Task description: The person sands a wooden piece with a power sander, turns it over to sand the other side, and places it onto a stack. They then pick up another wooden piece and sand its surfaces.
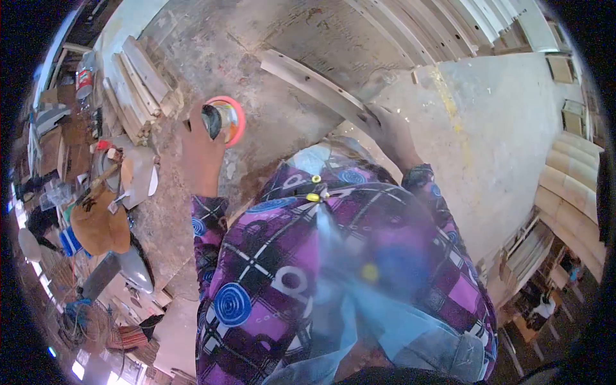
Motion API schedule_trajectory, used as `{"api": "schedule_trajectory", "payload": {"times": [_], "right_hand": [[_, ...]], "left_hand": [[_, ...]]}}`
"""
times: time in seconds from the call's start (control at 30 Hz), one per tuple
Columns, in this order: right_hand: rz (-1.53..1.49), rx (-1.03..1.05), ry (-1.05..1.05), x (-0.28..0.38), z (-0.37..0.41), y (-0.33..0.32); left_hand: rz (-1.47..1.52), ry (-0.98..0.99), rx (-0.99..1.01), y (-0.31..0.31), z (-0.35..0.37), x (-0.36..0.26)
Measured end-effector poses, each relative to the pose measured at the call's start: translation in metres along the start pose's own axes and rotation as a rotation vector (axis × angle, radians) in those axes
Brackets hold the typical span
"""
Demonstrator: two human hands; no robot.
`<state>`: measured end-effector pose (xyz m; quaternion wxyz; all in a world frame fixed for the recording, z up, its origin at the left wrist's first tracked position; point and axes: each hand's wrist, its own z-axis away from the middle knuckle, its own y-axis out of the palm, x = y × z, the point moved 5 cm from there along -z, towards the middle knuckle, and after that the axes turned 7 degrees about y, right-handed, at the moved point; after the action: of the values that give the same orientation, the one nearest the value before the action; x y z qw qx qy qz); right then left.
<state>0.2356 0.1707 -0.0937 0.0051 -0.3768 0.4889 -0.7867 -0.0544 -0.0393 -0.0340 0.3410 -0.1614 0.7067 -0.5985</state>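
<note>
My left hand [204,144] is closed around a dark rounded object [212,120] whose kind I cannot make out. That object is at the mouth of a round container with a pink-red rim [238,122], and my fingers hide part of both. On the other side, my right hand [390,133] grips the near end of a long wooden strip [308,82]. The strip has a few dark holes or spots along it and slants away to the upper left over the worktop.
Cut wood pieces [138,83] are stacked at the left of the worn worktop [256,32]. Several long wooden strips [417,32] lie at the back right. Tools and scraps crowd the left, including a grey handsaw-like item [131,273] and a bottle [85,76].
</note>
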Motion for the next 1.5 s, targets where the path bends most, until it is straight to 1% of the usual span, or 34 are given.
{"api": "schedule_trajectory", "payload": {"times": [0.07,0.1,0.17,0.2,0.27,0.4,0.47,0.5,0.57,0.6,0.67,0.7,0.77,0.87,1.0,1.07,1.1,1.17,1.2,1.27,1.3,1.4,1.43,1.5], "right_hand": [[0.002,-0.011,0.014,-0.005,-0.002,0.005],[0.012,-0.013,0.023,-0.004,-0.002,0.003],[-0.104,-0.050,0.039,-0.001,-0.003,-0.002],[-0.105,-0.051,0.046,-0.006,-0.004,-0.003],[-0.221,-0.130,0.089,-0.013,-0.006,-0.005],[-0.306,-0.168,0.164,-0.046,-0.014,0.001],[-0.332,-0.170,0.189,-0.057,-0.013,-0.002],[-0.328,-0.174,0.197,-0.059,-0.010,-0.007],[-0.160,-0.185,0.157,-0.050,-0.004,-0.015],[-0.154,-0.185,0.163,-0.053,0.000,-0.013],[-0.273,-0.137,0.083,-0.052,0.004,-0.005],[-0.270,-0.137,0.085,-0.044,0.008,-0.005],[0.099,-0.167,-0.085,-0.014,0.020,-0.006],[0.139,-0.175,-0.045,-0.015,0.019,0.005],[0.077,-0.242,-0.085,-0.012,0.017,-0.002],[0.017,-0.024,0.008,-0.013,0.012,-0.003],[0.024,-0.040,0.003,-0.008,0.011,-0.009],[-0.122,0.041,0.025,-0.001,0.010,-0.016],[-0.118,0.031,0.018,0.002,0.009,-0.019],[-0.276,0.109,0.113,0.004,0.005,-0.018],[-0.336,0.059,0.055,0.009,0.004,-0.021],[-0.331,0.056,0.046,0.011,0.002,-0.024],[-0.331,0.050,0.041,0.012,0.001,-0.026],[-0.386,0.139,0.108,0.009,0.001,-0.026]], "left_hand": [[0.003,-0.063,0.037,0.002,0.000,0.004],[0.014,-0.060,0.044,0.000,0.000,0.002],[-0.030,-0.067,0.027,-0.006,0.000,-0.001],[-0.030,-0.062,0.032,-0.005,0.001,-0.006],[-0.065,-0.088,0.063,-0.005,0.000,-0.004],[-0.060,-0.060,0.044,-0.001,0.001,-0.003],[-0.081,-0.106,0.090,-0.005,0.000,-0.010],[-0.076,-0.100,0.095,-0.004,0.001,-0.013],[-0.085,-0.014,0.023,-0.006,0.002,-0.013],[-0.079,-0.013,0.030,-0.001,0.002,-0.008],[-0.011,-0.047,0.019,0.011,0.001,0.007],[-0.008,-0.047,0.020,0.012,0.001,0.007],[0.001,-0.022,-0.020,0.011,0.001,0.007],[-0.005,-0.018,-0.026,0.010,0.002,0.005],[0.005,-0.049,-0.023,0.008,0.001,0.004],[-0.068,-0.031,-0.011,0.004,0.001,0.000],[-0.058,-0.024,-0.024,0.000,0.000,-0.003],[-0.064,-0.081,0.045,-0.004,0.001,-0.010],[-0.058,-0.077,0.034,-0.004,0.002,-0.008],[-0.054,-0.060,0.002,0.002,0.003,-0.001],[-0.051,-0.057,-0.007,0.003,0.003,-0.001],[-0.024,-0.061,-0.013,0.002,0.002,-0.001],[-0.021,-0.090,0.009,0.001,0.003,-0.001],[-0.016,-0.107,0.017,-0.001,0.004,-0.005]]}}
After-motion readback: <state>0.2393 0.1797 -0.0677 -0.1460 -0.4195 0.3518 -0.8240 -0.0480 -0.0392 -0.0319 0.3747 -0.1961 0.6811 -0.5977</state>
